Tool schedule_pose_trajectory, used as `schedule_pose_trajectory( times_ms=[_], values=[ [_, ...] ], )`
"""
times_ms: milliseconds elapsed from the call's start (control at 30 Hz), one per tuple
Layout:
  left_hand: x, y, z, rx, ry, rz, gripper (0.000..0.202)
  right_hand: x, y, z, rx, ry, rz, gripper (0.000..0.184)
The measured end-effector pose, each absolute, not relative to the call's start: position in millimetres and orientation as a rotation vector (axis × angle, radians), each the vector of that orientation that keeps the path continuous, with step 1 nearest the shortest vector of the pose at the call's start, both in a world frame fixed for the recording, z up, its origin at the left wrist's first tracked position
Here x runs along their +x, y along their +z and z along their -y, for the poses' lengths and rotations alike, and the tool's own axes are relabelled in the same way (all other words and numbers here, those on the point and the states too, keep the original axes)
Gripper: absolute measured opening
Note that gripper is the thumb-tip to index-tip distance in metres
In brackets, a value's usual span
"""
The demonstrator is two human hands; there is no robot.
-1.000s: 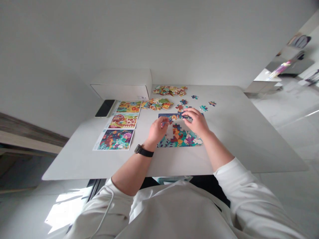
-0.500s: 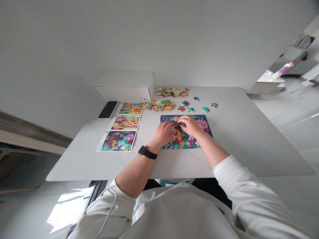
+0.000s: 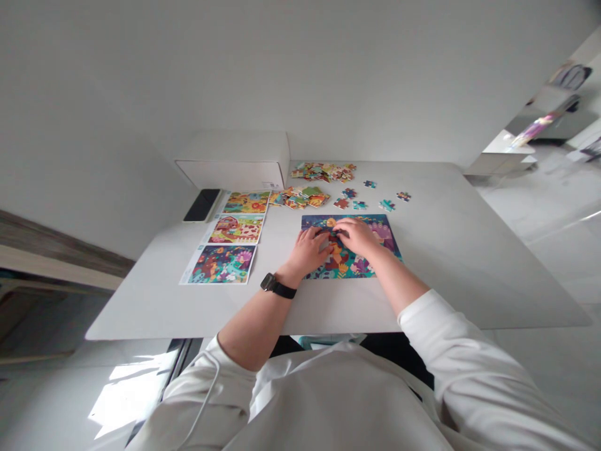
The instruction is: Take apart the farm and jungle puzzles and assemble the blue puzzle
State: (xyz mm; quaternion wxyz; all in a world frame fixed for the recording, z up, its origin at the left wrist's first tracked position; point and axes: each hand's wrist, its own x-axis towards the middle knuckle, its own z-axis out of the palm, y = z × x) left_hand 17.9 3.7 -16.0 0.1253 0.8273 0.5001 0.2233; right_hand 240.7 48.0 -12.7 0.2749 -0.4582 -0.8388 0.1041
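Note:
A colourful jigsaw puzzle point(image 3: 361, 268) with a dark blue and purple picture lies flat on the table under both my hands. My left hand point(image 3: 307, 252) rests over its left part, palm down with the fingers stretched and the thumb apart. From the right, my right hand point(image 3: 355, 235) reaches over the upper middle, fingers bent and tips pressed down at a dark puzzle piece point(image 3: 343, 233). The fingers partly cover that piece. The fingertips of both hands are close together. How the piece sits against its neighbours is hidden.
Several loose puzzle pieces point(image 3: 359, 205) lie beyond the puzzle, with two piles of pieces point(image 3: 323, 171) farther back. Left are a picture sheet point(image 3: 225, 264), a phone point(image 3: 202, 205) and a white box point(image 3: 230, 172). The table point(image 3: 159, 307) meets a wall at the back.
Both hands stay at nearly the same spot on the puzzle, with only slight finger movement. The whole view has shifted a little.

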Motion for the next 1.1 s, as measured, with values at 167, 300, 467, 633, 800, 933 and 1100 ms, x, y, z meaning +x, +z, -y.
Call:
schedule_pose_trajectory(
  times_ms=[167,300,467,633,800,933,1100],
  values=[
    [18.4,-16.5,-3.2,2.418,0.654,-1.471,0.046,240.7,-12.4,-47.1,-1.231,0.263,2.273,0.026],
    [19.6,-14.0,-0.9,2.423,0.622,-1.494,0.046,240.0,-11.0,-44.9,-1.249,0.224,2.290,0.027],
    [22.0,-10.6,2.1,2.429,0.594,-1.514,0.046,238.2,-7.7,-42.7,-1.262,0.211,2.328,0.029],
    [23.9,-10.8,3.5,2.431,0.603,-1.534,0.046,238.1,-7.4,-42.7,-1.296,0.216,2.339,0.028],
    [24.1,-10.6,3.9,2.449,0.587,-1.545,0.046,238.6,-5.6,-41.7,-1.316,0.208,2.361,0.029],
    [23.4,-9.8,3.8,2.457,0.572,-1.533,0.047,241.7,-1.5,-39.3,-1.298,0.226,2.352,0.029],
    [23.1,-10.9,3.4,2.469,0.570,-1.525,0.046,245.5,1.3,-37.6,-1.306,0.220,2.347,0.027]
  ],
)
